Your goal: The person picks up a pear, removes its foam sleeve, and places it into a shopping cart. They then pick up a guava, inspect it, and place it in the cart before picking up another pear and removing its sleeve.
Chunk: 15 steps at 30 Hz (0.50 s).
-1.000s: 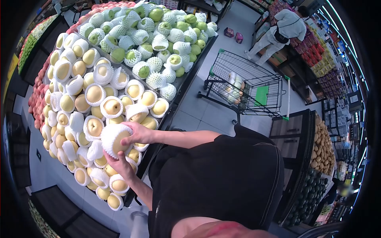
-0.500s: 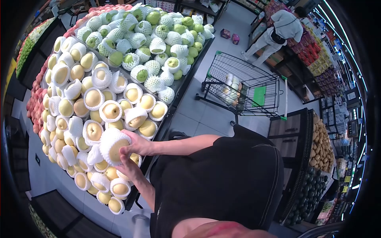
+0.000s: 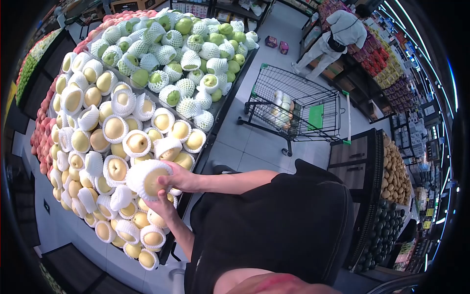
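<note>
Held between my two hands is a pale yellow pear (image 3: pixel 155 182), its far side wrapped in a white foam net sleeve. My right hand (image 3: pixel 178 177) grips its near side, thumb across the bare skin. From below, my left hand (image 3: pixel 164 205) supports it, fingertips against its underside. Under the hands spreads a display of yellow pears (image 3: pixel 116 167), many in white foam sleeves. An empty-looking foam sleeve (image 3: pixel 121 197) lies on them just left of my left hand.
Green fruit in foam nets (image 3: pixel 190 61) fills the adjoining section, with pinkish fruit (image 3: pixel 41 142) along the far edge. A shopping cart (image 3: pixel 298 105) holding bagged produce stands right of the display. Another person (image 3: pixel 342 34) is at a shelf behind it. Potatoes (image 3: pixel 395 171) lie at right.
The pear and both hands have moved slightly toward my body, and the pear's bare yellow side now shows more. The view has shifted a little.
</note>
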Motion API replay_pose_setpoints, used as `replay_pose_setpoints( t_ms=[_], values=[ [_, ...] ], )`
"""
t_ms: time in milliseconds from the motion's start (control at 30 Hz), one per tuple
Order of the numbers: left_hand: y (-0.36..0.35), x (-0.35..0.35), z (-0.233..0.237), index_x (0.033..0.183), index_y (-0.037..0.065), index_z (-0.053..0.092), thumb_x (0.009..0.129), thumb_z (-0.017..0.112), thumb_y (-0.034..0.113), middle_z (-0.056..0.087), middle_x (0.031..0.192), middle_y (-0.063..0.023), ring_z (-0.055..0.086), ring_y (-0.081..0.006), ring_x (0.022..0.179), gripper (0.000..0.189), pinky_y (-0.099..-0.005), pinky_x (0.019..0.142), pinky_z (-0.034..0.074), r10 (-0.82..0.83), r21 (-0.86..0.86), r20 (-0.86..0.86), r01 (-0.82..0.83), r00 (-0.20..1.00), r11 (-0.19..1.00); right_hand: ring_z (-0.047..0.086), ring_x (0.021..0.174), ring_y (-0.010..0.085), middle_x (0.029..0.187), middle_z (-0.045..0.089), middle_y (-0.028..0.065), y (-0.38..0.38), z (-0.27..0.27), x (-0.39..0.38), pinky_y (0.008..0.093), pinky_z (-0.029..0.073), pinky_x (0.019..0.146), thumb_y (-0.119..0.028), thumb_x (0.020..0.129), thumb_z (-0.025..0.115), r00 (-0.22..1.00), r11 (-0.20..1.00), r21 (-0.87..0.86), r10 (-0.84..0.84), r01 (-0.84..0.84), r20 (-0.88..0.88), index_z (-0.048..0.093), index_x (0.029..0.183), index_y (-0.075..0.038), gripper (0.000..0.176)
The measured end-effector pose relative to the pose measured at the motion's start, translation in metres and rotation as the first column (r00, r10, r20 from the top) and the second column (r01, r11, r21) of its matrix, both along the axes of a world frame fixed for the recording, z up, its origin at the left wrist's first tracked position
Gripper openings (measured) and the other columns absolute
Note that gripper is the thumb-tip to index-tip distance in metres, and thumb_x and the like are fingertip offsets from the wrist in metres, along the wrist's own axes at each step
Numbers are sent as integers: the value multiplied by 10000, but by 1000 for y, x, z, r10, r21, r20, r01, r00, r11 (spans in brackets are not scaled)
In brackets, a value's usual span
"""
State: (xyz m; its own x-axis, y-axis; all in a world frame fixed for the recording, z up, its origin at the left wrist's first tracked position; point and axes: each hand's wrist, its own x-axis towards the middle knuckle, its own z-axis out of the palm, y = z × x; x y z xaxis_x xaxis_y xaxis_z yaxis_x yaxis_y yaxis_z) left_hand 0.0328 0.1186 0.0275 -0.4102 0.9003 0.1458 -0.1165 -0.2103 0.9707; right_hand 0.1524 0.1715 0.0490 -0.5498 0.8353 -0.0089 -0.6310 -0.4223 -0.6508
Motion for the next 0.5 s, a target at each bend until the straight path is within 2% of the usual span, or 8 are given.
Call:
replay_pose_setpoints(
  t_ms=[67, 167, 267, 367, 400, 500],
  values=[
    [-2, 6, -7, 1389, -66, 403, 766, 828, 564, 563, 1297, -156, 599, -243, 1146, 982, -377, 968, 499, 3, -12, 35, -2, 999, 1000, 560, 1182, 152, 1279, 569, 72, -4, 2, 5, 337, 475, 1016, -396, 858, 804, 1000, 1000, -20, 10, -10, -14, 405, 1396, -24, 766],
    [-5, 11, -4, 1408, -59, 383, 789, 831, 477, 548, 1318, -162, 585, -255, 1176, 933, -397, 986, 496, -32, -74, 109, 40, 994, 996, 533, 1228, 168, 1310, 550, 82, -12, -11, 8, 355, 454, 1045, -434, 900, 747, 996, 1000, 6, -14, 14, 84, 403, 1405, -37, 728],
    [-10, 16, -9, 1426, -40, 372, 786, 823, 440, 531, 1337, -164, 582, -283, 1191, 918, -417, 987, 506, -11, -32, 275, 20, 961, 999, 503, 1269, 194, 1342, 524, 105, -19, 0, 23, 406, 443, 1059, -571, 964, 585, 997, 991, -113, 69, -71, -18, 415, 1393, -57, 691],
    [-18, 16, -8, 1442, -20, 357, 771, 820, 464, 515, 1348, -172, 575, -307, 1206, 948, -434, 982, 517, -98, 27, 434, 96, 896, 995, 505, 1266, 217, 1399, 481, 99, -13, 6, 59, 407, 455, 1030, -702, 976, 390, 964, 962, -74, 266, -264, 19, 407, 1415, -68, 771],
    [-23, 18, -6, 1452, -8, 348, 767, 810, 491, 505, 1356, -173, 566, -310, 1216, 965, -441, 997, 506, -118, 0, 445, 131, 888, 991, 535, 1230, 238, 1369, 505, 109, -11, 9, 70, 409, 473, 995, -746, 968, 312, 952, 954, -42, 298, -296, 74, 424, 1398, -67, 811],
    [-35, 43, -1, 1441, -18, 362, 757, 822, 486, 525, 1341, -162, 584, -287, 1186, 967, -421, 976, 510, -112, 12, 379, 116, 919, 993, 580, 1168, 263, 1299, 533, 144, -10, 5, 105, 460, 511, 959, -729, 974, 338, 927, 928, -129, 363, -350, 94, 457, 1321, -45, 776]
  ],
)
